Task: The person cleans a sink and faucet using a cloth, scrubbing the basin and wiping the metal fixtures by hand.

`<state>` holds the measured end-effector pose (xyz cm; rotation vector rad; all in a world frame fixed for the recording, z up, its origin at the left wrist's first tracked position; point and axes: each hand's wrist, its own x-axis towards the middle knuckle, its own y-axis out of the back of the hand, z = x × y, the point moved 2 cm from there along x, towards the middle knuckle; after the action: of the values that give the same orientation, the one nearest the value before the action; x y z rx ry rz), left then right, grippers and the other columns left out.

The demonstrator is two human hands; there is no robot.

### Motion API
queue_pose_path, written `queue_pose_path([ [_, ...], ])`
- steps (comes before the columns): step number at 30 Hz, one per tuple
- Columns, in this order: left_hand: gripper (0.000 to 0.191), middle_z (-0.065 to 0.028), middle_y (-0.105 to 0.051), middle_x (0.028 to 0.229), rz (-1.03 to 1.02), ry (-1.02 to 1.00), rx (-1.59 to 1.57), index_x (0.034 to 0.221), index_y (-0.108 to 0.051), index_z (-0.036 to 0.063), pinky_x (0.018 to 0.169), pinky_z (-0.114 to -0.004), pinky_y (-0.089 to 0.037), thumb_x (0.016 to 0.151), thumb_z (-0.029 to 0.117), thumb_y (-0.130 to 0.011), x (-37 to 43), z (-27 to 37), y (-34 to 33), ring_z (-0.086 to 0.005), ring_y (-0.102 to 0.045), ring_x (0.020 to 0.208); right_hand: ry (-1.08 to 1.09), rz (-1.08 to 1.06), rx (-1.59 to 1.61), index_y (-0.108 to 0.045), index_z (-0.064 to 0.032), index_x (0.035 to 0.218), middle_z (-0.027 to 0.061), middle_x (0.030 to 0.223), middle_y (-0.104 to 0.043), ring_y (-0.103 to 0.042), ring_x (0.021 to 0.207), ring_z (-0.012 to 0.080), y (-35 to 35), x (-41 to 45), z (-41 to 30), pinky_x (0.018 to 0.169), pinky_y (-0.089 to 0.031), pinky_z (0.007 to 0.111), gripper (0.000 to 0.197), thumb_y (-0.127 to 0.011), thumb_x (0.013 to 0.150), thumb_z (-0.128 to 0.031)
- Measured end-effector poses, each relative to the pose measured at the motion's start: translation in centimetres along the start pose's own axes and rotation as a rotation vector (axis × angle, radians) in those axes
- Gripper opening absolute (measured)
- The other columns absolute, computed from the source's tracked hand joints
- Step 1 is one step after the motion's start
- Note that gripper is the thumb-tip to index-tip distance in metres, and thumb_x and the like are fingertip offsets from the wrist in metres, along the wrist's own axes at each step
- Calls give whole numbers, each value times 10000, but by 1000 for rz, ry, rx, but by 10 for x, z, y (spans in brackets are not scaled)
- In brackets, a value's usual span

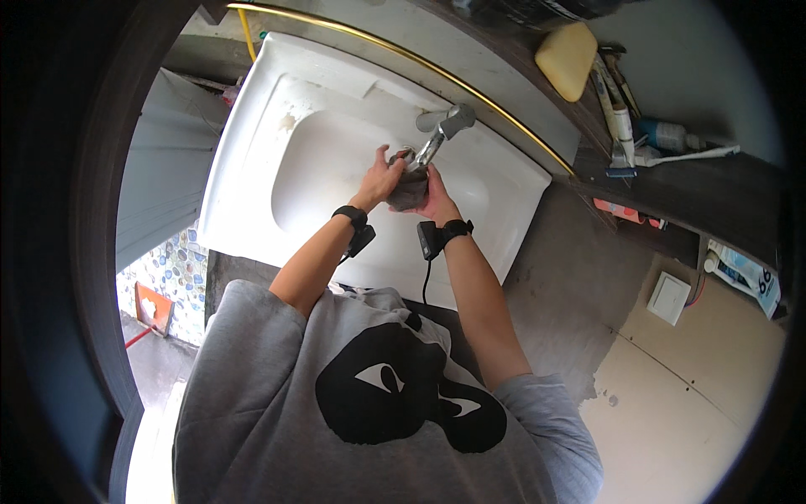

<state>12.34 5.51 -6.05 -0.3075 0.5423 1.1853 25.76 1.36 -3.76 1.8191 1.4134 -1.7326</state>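
Both my hands are over the basin of a white ceramic sink [308, 157], right under the spout of a chrome faucet [434, 142]. A dark grey cloth [409, 191], bunched up, is held between them. My left hand [380, 178] grips it from the left side, its fingers reaching toward the spout. From the right, my right hand [439, 200] cups the cloth with the thumb up along its edge. The spout's tip covers part of the cloth's top. Whether water is running cannot be made out.
A dark shelf [680, 183] on the right bears a yellow sponge [568, 61], a razor [622, 160], a white toothbrush [699, 155] and a blue bottle [669, 135]. A brass-coloured rail [403, 51] runs behind the sink. A white wall switch [669, 298] sits lower right.
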Motion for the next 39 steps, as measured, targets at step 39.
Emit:
queue_pose_path([
  [39,542,-260,-649,1044,91,32,237,1176,-583,28,844,-490,-476,908,496,-527,-7,18,-7,-459,-607,973,651,812,-603,-640,67,984,171,1042,-658,-616,923,268,-9,2,8,811,-482,398,508,-455,892,-398],
])
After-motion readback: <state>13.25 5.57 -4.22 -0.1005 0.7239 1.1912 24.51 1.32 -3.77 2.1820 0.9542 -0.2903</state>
